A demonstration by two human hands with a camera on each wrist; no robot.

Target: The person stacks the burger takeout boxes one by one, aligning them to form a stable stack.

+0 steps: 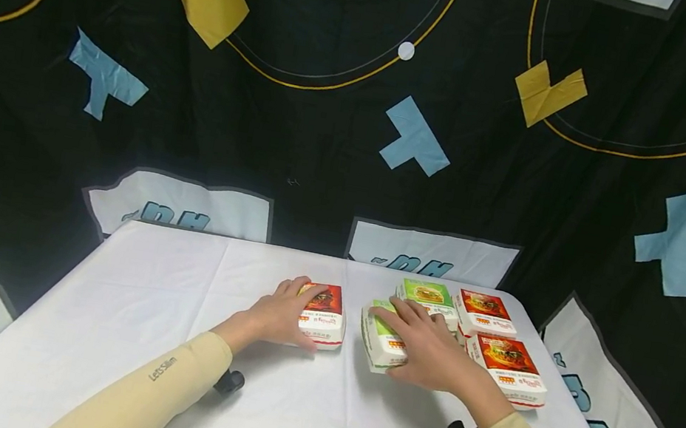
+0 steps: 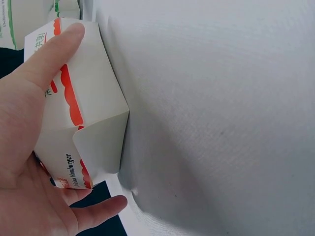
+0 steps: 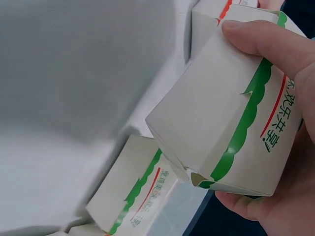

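Fingers of the left hand (image 1: pixel 280 314) are curled, in the head view, round a red-topped hamburger box (image 1: pixel 324 325), left of a green-topped box (image 1: pixel 375 342) gripped by the right hand (image 1: pixel 432 352). Left wrist: the thumb (image 2: pixel 59 53) is pressed against white card. Right wrist: a second green-trimmed box (image 3: pixel 129 189) is seen nearby.

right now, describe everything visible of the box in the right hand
The box looks like folded white card, green-printed top up, with scalloped green band, red stripe and green lettering; one corner gapes slightly. The right hand grips it in front of another green box. Whether it touches the table is unclear.
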